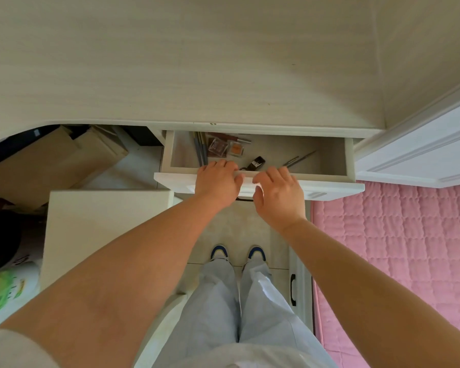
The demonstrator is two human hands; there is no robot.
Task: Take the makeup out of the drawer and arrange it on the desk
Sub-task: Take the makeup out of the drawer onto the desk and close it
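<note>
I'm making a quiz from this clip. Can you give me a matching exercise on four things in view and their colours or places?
Column one:
1. drawer
2. quilt
3. shoes
4. orange compact

Column two:
A. pink
B. inside the drawer, beside a clear case
C. pulled open, both hands on its front edge
D. blue and white, on the floor

Pairs: 1-C, 2-A, 3-D, 4-B

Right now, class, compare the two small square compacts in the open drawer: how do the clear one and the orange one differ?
The clear compact looks larger; the orange compact looks smaller. The clear compact shows a brownish-pink fill, the orange compact a bright orange one. The clear compact lies nearer the pencils, the orange compact to its right. Both lie flat, side by side, in the drawer, with neither hand touching them.
</note>
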